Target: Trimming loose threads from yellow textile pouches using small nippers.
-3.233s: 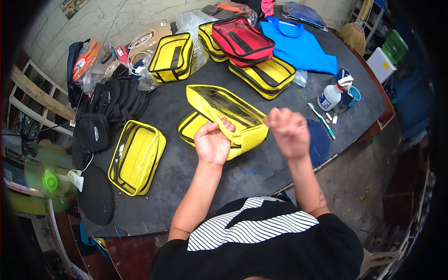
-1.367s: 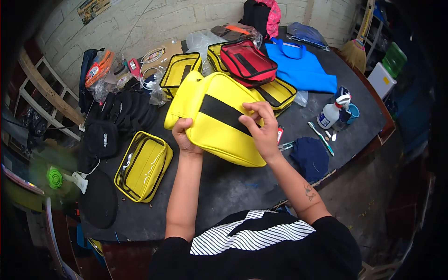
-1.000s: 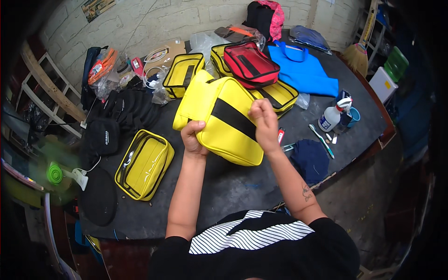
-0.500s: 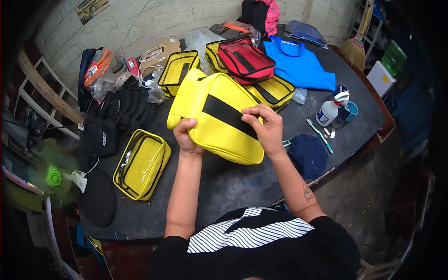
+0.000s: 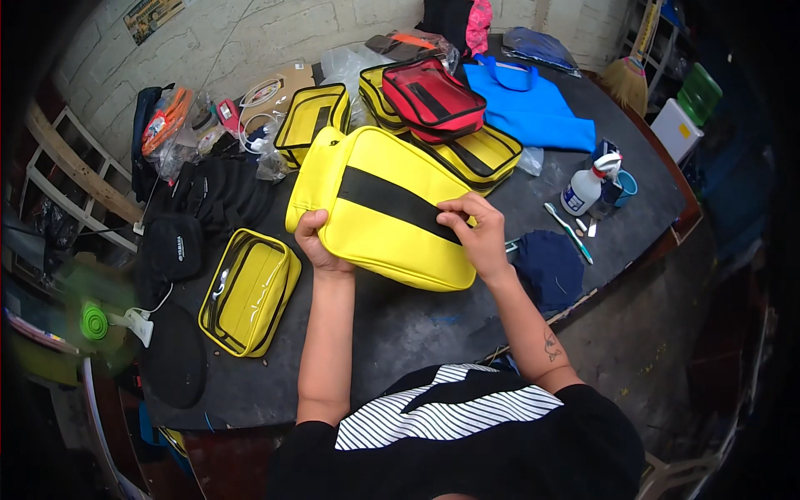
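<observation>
Held bag: yellow, black band
Stacked top bag: red, black trim
Tote: plain blue
Shirt: black, white panels finely striped dark
Bench: dark grey
Toothbrush: green and white

A blue bag lies on the dark table. A white spray bottle stands near a blue cup and a green toothbrush.

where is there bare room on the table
Biggest table patch: nearer than the held yellow bag, between the lone yellow bag and the navy cloth; the left forearm crosses it. A smaller one: right of the blue bag. Crowded: far side around the red bag; left, around black bags.
</observation>
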Demonstrator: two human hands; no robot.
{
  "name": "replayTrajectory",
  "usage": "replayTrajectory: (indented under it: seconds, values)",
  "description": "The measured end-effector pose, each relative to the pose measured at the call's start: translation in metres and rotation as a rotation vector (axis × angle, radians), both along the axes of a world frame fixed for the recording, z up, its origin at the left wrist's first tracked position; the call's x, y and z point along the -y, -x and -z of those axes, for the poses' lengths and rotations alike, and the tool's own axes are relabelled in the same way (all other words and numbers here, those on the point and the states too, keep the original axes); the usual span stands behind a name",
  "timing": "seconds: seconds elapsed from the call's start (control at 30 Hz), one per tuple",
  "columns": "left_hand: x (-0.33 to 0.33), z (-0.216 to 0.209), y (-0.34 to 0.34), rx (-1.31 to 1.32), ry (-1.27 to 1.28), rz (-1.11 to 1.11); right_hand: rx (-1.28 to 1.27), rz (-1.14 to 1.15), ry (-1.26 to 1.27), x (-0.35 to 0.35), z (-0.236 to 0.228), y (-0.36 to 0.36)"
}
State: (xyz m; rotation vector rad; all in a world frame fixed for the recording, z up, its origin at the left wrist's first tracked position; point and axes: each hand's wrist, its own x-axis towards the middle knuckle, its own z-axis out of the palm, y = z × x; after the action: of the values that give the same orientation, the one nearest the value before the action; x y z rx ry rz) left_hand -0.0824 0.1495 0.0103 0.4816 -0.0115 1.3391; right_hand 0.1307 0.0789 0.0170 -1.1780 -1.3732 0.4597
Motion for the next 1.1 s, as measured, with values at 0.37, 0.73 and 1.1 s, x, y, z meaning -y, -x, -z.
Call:
replayTrajectory:
  seconds: [0.37,0.73,1.1]
  values:
    - [-0.015,0.001,0.018,-0.073,-0.042,0.053,0.317,0.017,-0.101,0.005,0.022,-0.016]
    - [-0.026,-0.020,0.029,-0.230,-0.018,-0.120,0.814,-1.093,-0.169,0.082,0.127,0.130]
    - [-0.034,0.001,0.057,-0.310,0.020,-0.186,0.940,-0.154,0.329,0.071,0.104,0.041]
